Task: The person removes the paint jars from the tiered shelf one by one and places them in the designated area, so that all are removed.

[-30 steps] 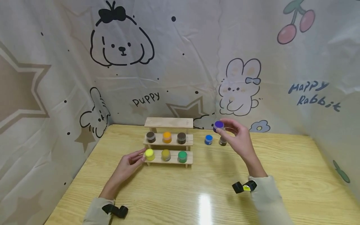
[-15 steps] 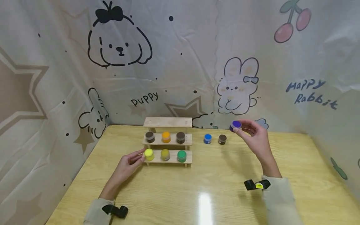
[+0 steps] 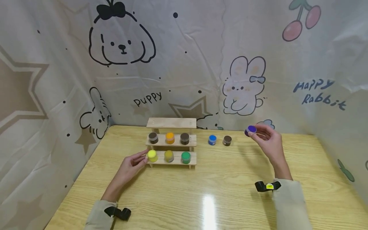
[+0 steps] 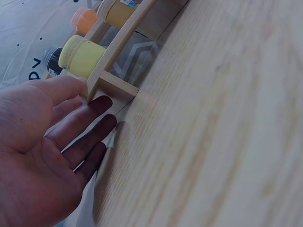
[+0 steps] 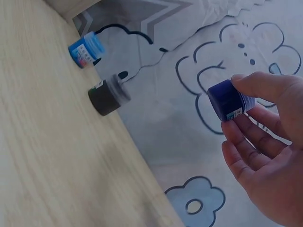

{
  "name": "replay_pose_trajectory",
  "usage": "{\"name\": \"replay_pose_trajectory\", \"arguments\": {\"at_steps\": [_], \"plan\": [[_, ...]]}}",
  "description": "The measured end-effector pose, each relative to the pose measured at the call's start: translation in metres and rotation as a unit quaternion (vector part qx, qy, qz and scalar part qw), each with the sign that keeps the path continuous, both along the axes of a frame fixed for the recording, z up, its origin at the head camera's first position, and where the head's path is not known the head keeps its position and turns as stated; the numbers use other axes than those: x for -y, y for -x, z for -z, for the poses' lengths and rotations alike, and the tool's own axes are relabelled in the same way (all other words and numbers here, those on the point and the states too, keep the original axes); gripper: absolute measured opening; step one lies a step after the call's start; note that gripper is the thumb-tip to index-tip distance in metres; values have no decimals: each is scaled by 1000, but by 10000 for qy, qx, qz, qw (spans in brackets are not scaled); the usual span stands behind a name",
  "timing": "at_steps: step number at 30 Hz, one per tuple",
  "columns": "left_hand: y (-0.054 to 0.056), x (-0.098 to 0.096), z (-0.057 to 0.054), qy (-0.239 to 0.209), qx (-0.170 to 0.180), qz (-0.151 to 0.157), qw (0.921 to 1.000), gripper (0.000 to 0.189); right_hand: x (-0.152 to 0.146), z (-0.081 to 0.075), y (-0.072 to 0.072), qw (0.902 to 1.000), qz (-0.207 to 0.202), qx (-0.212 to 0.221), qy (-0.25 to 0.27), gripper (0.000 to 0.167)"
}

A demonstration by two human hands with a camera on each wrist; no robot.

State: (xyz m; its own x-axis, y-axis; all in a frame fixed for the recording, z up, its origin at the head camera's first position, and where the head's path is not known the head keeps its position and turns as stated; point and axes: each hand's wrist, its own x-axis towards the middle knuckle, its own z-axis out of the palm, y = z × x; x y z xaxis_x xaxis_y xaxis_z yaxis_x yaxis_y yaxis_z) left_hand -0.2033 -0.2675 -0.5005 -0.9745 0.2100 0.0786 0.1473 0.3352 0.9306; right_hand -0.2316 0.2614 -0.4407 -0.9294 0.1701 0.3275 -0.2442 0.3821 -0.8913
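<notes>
My right hand (image 3: 270, 142) pinches a purple paint pot (image 3: 250, 130) between thumb and fingers, held up above the back of the table. In the right wrist view the pot (image 5: 226, 100) is tilted, its label partly visible. At the left end of a tiered wooden rack (image 3: 172, 123), my left hand (image 3: 129, 171) holds the lower shelf between thumb and index finger; its other fingers stretch out below. A yellow pot (image 3: 152, 156) stands by the thumb. Beside it on that shelf are an ochre pot (image 3: 169, 156) and a green pot (image 3: 186, 157).
On the middle shelf stand a dark pot (image 3: 153, 138), an orange pot (image 3: 170, 138) and another dark pot (image 3: 185, 138). To the rack's right, a blue pot (image 3: 212, 140) and a dark brown pot (image 3: 227, 140) stand on the table (image 3: 172, 198). A printed curtain (image 3: 184, 73) hangs behind.
My right hand has carried the purple pot rightward, away from over the dark brown pot, which now shows fully. The left hand keeps its place on the rack.
</notes>
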Motion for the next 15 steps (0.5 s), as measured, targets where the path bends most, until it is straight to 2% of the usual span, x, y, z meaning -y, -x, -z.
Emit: {"name": "replay_pose_trajectory", "arguments": {"at_steps": [9,15], "plan": [[1,0,-1,45,8,-13,10000,50,-8,24,9,9989,218,413,-102,47],[1,1,0,48,12,-6,10000,49,-7,40,10,9978,111,653,-41,48]]}}
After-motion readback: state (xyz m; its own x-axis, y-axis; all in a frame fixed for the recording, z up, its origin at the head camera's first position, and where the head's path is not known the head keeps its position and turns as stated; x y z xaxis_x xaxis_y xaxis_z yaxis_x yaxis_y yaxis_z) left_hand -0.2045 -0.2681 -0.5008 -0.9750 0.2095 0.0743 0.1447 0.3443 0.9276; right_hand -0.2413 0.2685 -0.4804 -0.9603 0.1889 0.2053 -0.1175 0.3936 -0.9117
